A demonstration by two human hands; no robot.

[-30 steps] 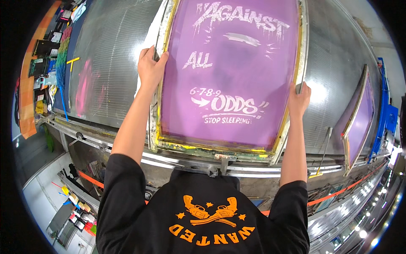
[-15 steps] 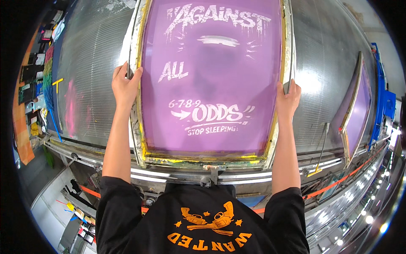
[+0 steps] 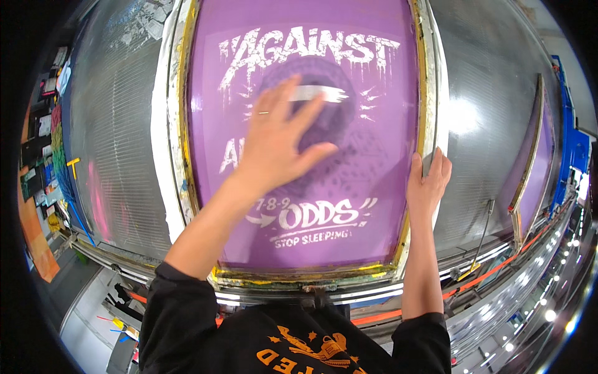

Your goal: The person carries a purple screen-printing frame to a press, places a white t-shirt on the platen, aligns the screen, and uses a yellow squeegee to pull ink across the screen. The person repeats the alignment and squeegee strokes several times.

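Note:
A screen printing frame [image 3: 425,87] with purple mesh [image 3: 380,156] and white lettering and brush shapes fills the middle. A dark round, speckled shape shows through the mesh. My left hand [image 3: 281,140], slightly blurred, a ring on one finger, is open with spread fingers over the middle of the mesh; I cannot tell whether it presses on it. My right hand [image 3: 427,174] is closed on the frame's right side rail. A white sheet [image 3: 162,124] shows along the frame's left side.
Grey ribbed table surfaces [image 3: 112,124] flank the screen. Another purple screen [image 3: 532,149] stands tilted at right, near a yellow-handled tool [image 3: 473,262] and blue plastic pieces [image 3: 567,149]. Assorted items and multicoloured cloth [image 3: 59,137] line the left edge. Metal rails [image 3: 249,293] run along the near side.
My left hand has let go of the left rail and moved inward over the mesh, fingers spread. My right hand still holds the right rail. The dark shape under the mesh shows more clearly.

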